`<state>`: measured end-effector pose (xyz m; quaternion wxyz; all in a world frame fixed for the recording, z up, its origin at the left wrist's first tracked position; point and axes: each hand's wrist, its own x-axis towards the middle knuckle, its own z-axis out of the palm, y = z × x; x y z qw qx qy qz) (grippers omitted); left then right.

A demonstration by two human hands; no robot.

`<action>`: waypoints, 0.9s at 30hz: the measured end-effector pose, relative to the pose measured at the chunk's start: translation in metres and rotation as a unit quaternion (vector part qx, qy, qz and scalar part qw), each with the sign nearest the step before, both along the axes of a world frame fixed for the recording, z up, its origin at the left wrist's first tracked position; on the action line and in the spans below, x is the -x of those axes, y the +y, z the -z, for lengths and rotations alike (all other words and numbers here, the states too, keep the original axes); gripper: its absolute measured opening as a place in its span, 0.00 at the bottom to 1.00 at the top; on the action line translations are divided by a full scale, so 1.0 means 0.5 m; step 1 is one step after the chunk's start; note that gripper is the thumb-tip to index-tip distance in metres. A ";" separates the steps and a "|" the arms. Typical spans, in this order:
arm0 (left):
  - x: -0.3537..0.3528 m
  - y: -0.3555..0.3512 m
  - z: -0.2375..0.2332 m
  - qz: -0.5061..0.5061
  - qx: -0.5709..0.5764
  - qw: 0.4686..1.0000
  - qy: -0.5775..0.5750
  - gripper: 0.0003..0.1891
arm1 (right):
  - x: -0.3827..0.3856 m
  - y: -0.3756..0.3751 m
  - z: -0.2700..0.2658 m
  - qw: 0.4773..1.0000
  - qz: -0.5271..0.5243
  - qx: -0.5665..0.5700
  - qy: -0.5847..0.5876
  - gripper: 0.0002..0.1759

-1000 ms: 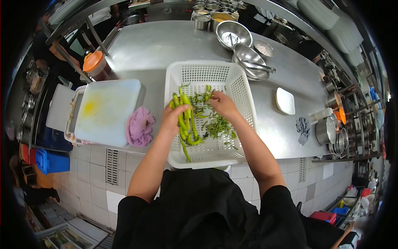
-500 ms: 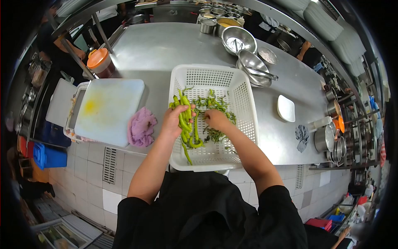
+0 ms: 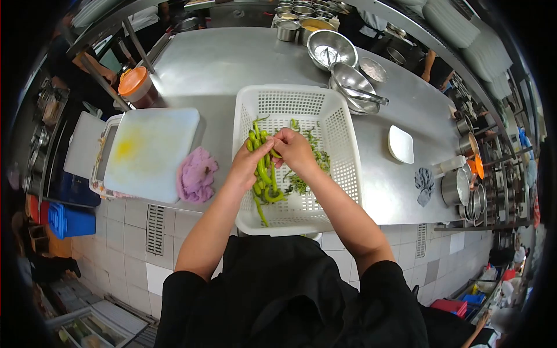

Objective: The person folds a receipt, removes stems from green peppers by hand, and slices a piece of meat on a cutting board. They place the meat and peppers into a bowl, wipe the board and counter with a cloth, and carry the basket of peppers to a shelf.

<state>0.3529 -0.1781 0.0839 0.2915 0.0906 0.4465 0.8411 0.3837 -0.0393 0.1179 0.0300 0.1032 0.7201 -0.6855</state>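
Note:
A white perforated plastic basket [image 3: 339, 136] stands on the steel counter in front of me. My left hand [image 3: 250, 163] grips a bunch of long green chili peppers [image 3: 264, 177] over the basket's left half. Pressed against that bunch from the right is my right hand [image 3: 295, 148], its fingers pinching a single green pepper [image 3: 274, 154] at the top of the bunch. Loose green stems and pepper bits [image 3: 310, 159] lie on the basket floor under and right of my hands.
A white cutting board [image 3: 152, 151] with a yellow stain lies left, a pink cloth [image 3: 197, 174] beside it. An orange-lidded container [image 3: 134, 87] is farther left. Steel bowls [image 3: 333, 49] stand behind the basket, with a small white dish [image 3: 400, 144] and grey rag [image 3: 423, 181] at right.
My right hand rose from the loose bits on the basket floor and came left to meet the bunch in my left hand. The left hand barely moved.

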 end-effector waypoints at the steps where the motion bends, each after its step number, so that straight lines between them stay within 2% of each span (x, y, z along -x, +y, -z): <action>1: 0.001 -0.005 -0.002 -0.004 0.006 1.000 -0.003 0.13 | -0.002 -0.007 0.006 0.999 0.023 -0.024 0.021 0.13; 3: 0.001 -0.012 -0.009 -0.009 0.009 1.000 -0.007 0.13 | -0.009 -0.023 -0.003 0.997 0.045 -0.050 0.042 0.12; 5: 0.001 -0.015 -0.013 -0.007 -0.018 0.997 -0.081 0.15 | -0.015 -0.033 -0.016 0.975 0.073 -0.171 0.121 0.13; 6: 0.002 -0.016 -0.009 -0.009 -0.020 0.996 -0.083 0.15 | -0.009 -0.033 -0.006 0.975 0.070 -0.173 0.120 0.13; 8: 0.006 -0.020 -0.005 -0.016 -0.057 0.991 -0.123 0.14 | 0.005 -0.037 0.005 0.883 0.117 -0.337 0.304 0.15; 9: 0.007 -0.023 -0.005 -0.018 -0.060 0.990 -0.123 0.14 | 0.004 -0.041 -0.002 0.883 0.114 -0.338 0.304 0.15; 11: 0.008 -0.027 -0.004 0.009 -0.101 0.986 -0.129 0.15 | -0.004 -0.045 -0.021 0.976 0.116 -0.127 0.131 0.17; 16: 0.007 -0.031 -0.004 -0.015 -0.111 0.981 -0.161 0.14 | 0.024 0.036 0.044 0.975 0.133 -0.132 0.116 0.18; 17: 0.008 -0.031 -0.004 -0.018 -0.112 0.980 -0.163 0.14 | 0.022 0.044 0.050 0.964 0.045 -0.256 0.062 0.19; 18: 0.009 -0.031 -0.002 -0.017 -0.113 0.980 -0.165 0.14 | 0.020 0.049 0.058 0.927 -0.043 -0.372 0.007 0.20; 19: 0.010 -0.031 0.000 -0.022 -0.121 0.979 -0.163 0.14 | 0.010 0.047 0.071 0.885 -0.153 -0.438 -0.045 0.21; 20: 0.011 -0.030 0.001 -0.026 -0.130 0.978 -0.159 0.14 | -0.002 0.033 0.079 0.885 -0.150 -0.438 -0.047 0.21; 22: 0.011 -0.027 0.005 -0.028 -0.135 0.977 -0.161 0.14 | -0.020 0.005 0.106 0.753 -0.318 -0.556 -0.152 0.22; 26: 0.009 -0.033 0.003 -0.030 -0.173 0.968 -0.179 0.14 | 0.009 0.031 0.154 0.781 -0.336 -0.492 -0.188 0.23; 27: 0.006 -0.042 -0.004 -0.023 -0.169 0.968 -0.184 0.14 | 0.005 0.048 0.150 0.815 -0.269 -0.488 -0.160 0.23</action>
